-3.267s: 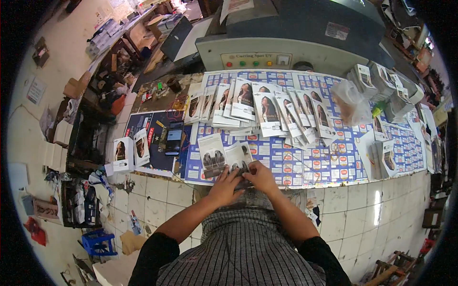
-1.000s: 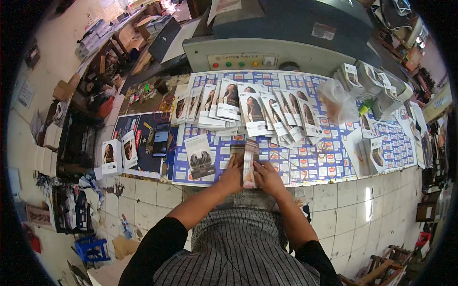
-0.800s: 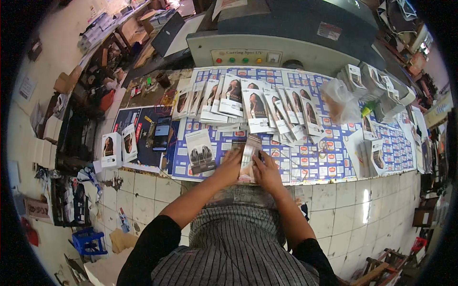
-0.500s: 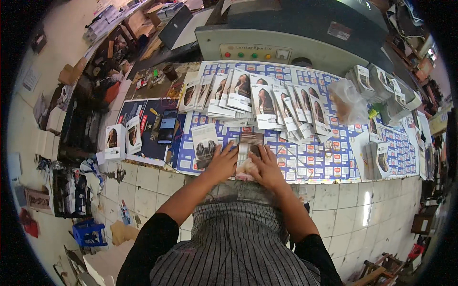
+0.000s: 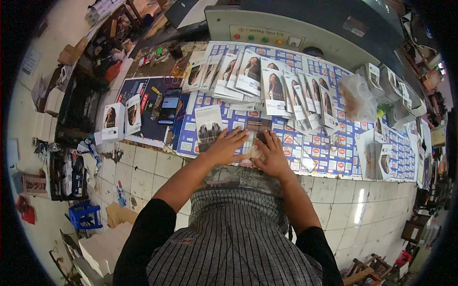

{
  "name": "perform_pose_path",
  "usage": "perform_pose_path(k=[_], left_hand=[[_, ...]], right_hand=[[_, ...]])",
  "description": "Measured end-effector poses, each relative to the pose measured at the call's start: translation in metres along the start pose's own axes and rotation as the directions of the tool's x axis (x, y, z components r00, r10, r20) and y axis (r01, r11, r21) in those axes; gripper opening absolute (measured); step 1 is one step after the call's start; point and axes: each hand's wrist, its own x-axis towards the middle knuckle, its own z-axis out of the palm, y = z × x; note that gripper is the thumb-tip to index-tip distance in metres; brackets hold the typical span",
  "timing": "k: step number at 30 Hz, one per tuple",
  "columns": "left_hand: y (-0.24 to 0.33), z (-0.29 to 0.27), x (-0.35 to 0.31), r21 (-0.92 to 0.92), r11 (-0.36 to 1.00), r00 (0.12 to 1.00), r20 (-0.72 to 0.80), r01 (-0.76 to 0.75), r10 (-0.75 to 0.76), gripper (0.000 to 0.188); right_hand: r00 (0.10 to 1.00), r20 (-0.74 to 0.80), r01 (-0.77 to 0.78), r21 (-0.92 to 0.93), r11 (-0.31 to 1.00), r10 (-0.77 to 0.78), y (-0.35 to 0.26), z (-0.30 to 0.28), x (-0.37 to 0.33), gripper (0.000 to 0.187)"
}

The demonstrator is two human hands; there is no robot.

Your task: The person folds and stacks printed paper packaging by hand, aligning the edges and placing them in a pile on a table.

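Note:
A small printed leaflet [image 5: 258, 124] with a dark brown upper part lies flat at the table's near edge. My left hand [image 5: 228, 147] rests palm down on its left side, fingers spread. On its right side lies my right hand [image 5: 273, 156], also palm down with fingers stretched out. Both hands cover part of the leaflet's lower half, where something pale shows between them that I cannot make out. Beside my left hand is another white leaflet [image 5: 208, 118] with dark hair pictures, its lower corner close to my fingers.
Overlapping white leaflets [image 5: 248, 74] spread across the blue patterned sheet [image 5: 300, 155]. Left lie a phone [image 5: 169, 106] and a leaflet stack [image 5: 113, 122]. A clear plastic bag [image 5: 358, 97] and bundled leaflets [image 5: 393, 93] stand right. Behind is a grey machine [image 5: 305, 28] with coloured buttons.
My view has shifted and tilted slightly, so the table's things sit differently in the picture. Both hands stay flat on the same leaflet, with little visible movement.

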Motion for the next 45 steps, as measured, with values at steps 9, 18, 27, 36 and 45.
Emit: perform_pose_path(k=[9,18,27,36,45], left_hand=[[-0.0062,0.007,0.0007,0.007,1.0,1.0,-0.015,-0.016,0.016,0.084],[-0.0061,0.0025,0.0019,-0.003,0.999,0.999,-0.032,-0.035,0.035,0.079],[-0.0048,0.0018,0.0031,-0.005,1.0,1.0,-0.003,-0.019,0.019,0.083],[-0.0033,-0.0007,0.0022,0.011,1.0,1.0,0.011,-0.016,0.016,0.08],[-0.002,-0.0007,0.0038,0.009,1.0,1.0,0.014,-0.016,0.016,0.079]], right_hand=[[1.0,0.006,0.005,0.003,1.0,-0.005,-0.0014,-0.0021,0.0,0.067],[1.0,0.001,-0.009,0.011,1.0,0.009,0.0014,0.0009,0.0,0.068],[1.0,0.011,-0.016,-0.004,1.0,0.016,0.0023,0.0025,0.0001,0.071],[0.999,0.028,-0.033,0.015,0.999,0.032,-0.0001,-0.0004,0.0002,0.071],[1.0,-0.008,-0.013,0.019,1.0,0.014,-0.001,-0.0018,0.0003,0.07]])
